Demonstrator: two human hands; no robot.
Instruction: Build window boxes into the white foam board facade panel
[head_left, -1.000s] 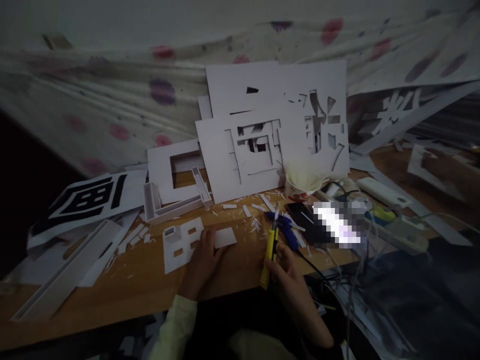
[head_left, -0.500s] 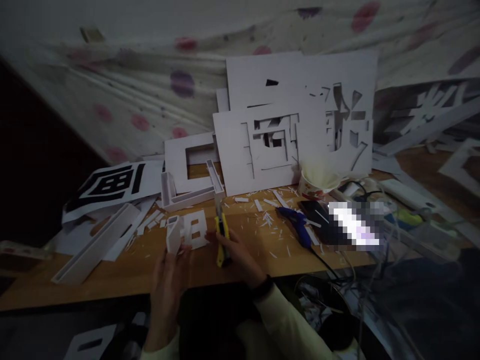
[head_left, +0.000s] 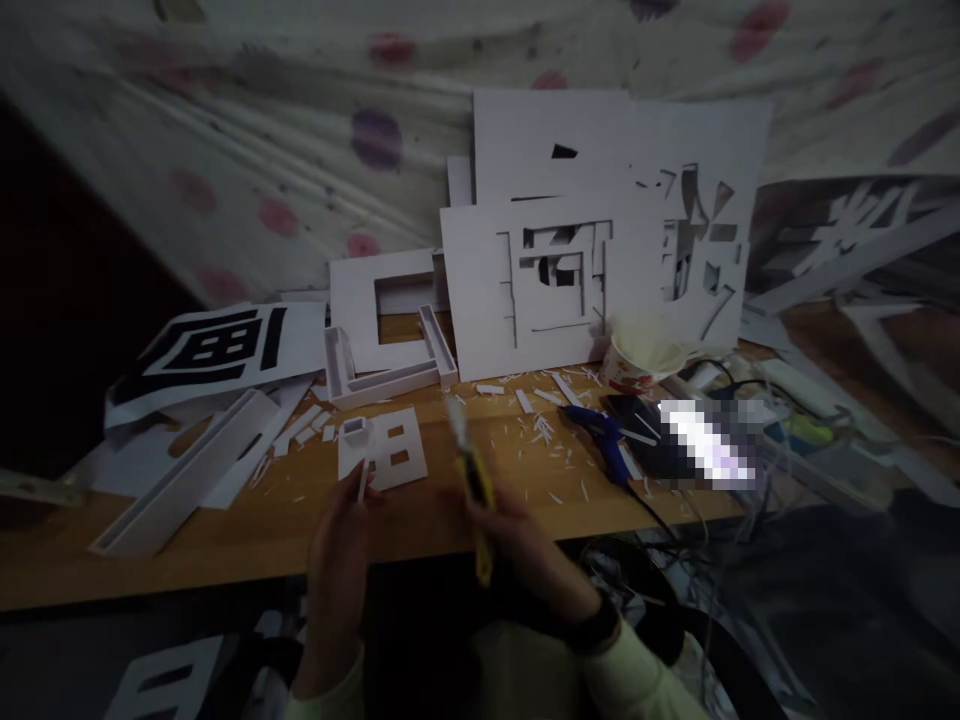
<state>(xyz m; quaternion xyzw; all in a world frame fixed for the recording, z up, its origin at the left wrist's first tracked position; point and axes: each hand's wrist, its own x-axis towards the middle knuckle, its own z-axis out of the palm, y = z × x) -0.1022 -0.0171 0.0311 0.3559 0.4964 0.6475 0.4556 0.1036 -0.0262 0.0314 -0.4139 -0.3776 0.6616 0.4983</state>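
Observation:
My left hand point(head_left: 341, 540) pinches a thin white strip point(head_left: 363, 481) at the table's front. Just beyond it lies a flat white board point(head_left: 405, 460) with rectangular holes, and a small white box-like piece point(head_left: 354, 430) sits on its left part. My right hand point(head_left: 517, 540) is closed round a yellow utility knife point(head_left: 480, 500), its blade out and pointing up and away, blurred by motion. The knife is off the tabletop, to the right of the board.
Behind stand white cut-out boards point(head_left: 480, 300) and a white angled frame point(head_left: 390, 382). A long white channel point(head_left: 187, 475) lies left. White scraps, a blue glue gun point(head_left: 611, 450), a paper cup point(head_left: 630, 375) and cables are on the right.
My right hand and the knife have moved right and toward me. The small white piece that was at my left fingers now sits on the board, and a thin strip shows in those fingers.

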